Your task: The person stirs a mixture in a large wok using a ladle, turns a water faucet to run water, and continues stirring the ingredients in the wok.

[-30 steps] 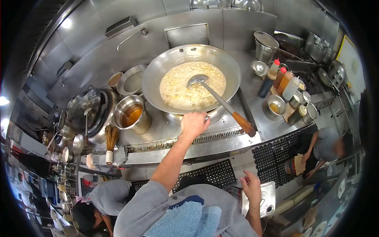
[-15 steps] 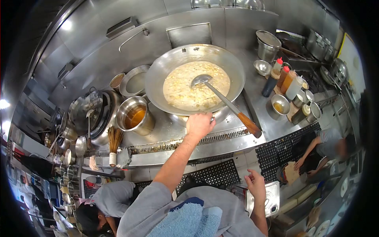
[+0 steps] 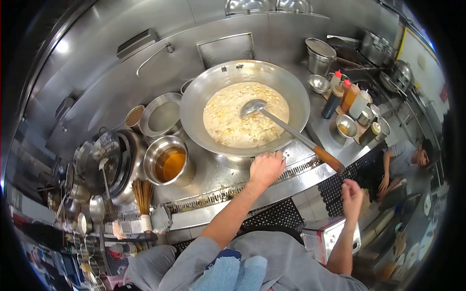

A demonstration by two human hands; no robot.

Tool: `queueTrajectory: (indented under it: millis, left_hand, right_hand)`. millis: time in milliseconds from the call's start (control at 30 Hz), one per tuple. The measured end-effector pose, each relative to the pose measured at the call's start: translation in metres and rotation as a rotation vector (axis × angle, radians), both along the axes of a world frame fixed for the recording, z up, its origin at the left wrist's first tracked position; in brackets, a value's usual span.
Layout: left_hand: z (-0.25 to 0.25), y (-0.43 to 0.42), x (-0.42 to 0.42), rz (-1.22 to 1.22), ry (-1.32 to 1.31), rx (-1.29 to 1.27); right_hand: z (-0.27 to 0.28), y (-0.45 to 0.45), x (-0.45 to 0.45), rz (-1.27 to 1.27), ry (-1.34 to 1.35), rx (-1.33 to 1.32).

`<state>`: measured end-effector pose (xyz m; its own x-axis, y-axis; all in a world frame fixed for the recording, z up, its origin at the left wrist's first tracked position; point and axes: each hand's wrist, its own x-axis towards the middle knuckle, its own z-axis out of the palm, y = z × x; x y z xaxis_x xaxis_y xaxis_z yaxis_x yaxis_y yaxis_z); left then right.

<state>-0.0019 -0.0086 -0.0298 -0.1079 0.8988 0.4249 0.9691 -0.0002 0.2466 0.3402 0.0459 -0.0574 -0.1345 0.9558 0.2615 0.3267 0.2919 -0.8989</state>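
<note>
A large steel wok [image 3: 187, 114] holds a pale, creamy liquid with chunks [image 3: 242, 128] in it. My left hand [image 3: 267, 170] is closed at the wok's front rim, on what looks like its metal handle; only a small bit of metal shows beside the fingers. A ladle [image 3: 296, 133] rests in the wok, its bowl in the liquid and its wooden handle leaning over the right rim. Just below the end of that handle, apart from it, my right hand [image 3: 353, 199] is raised with loosely bent fingers and nothing visible in it.
Left of the wok stand a pot of amber liquid [image 3: 184, 167], a bamboo brush [image 3: 142, 199] and a second wok [image 3: 128, 160]. Squeeze bottles [image 3: 349, 99] and small steel bowls [image 3: 319, 83] sit to the right. A co-worker [image 3: 405, 157] is at far right.
The view has shifted. My left hand stays at the wok's front rim. My right hand has risen toward the ladle's wooden handle. The ladle still leans in the wok.
</note>
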Motion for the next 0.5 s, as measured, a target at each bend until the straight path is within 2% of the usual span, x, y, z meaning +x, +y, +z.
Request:
queueTrajectory:
  millis: [100,267,333,367,467,500]
  left_hand:
    - [-0.004,0.0,-0.006,-0.032,0.001,0.018]
    - [-0.004,0.0,-0.005,-0.028,-0.01,-0.032]
    - [-0.006,0.0,-0.004,-0.02,-0.008,-0.04]
    - [-0.006,0.0,-0.004,-0.008,-0.005,-0.043]
    - [-0.005,0.0,-0.004,-0.002,-0.038,-0.07]
    - [-0.007,0.001,-0.004,0.004,-0.052,-0.099]
  right_hand:
    - [0.045,0.006,-0.013,-0.042,0.046,0.008]
    - [0.129,0.042,-0.07,0.168,-0.17,0.201]
    - [0.156,0.056,-0.113,0.3,-0.413,0.391]
    - [0.158,0.064,-0.129,0.405,-0.533,0.374]
    - [0.132,0.099,-0.166,0.702,-0.949,0.386]
    - [0.126,0.106,-0.174,0.779,-1.119,0.147]
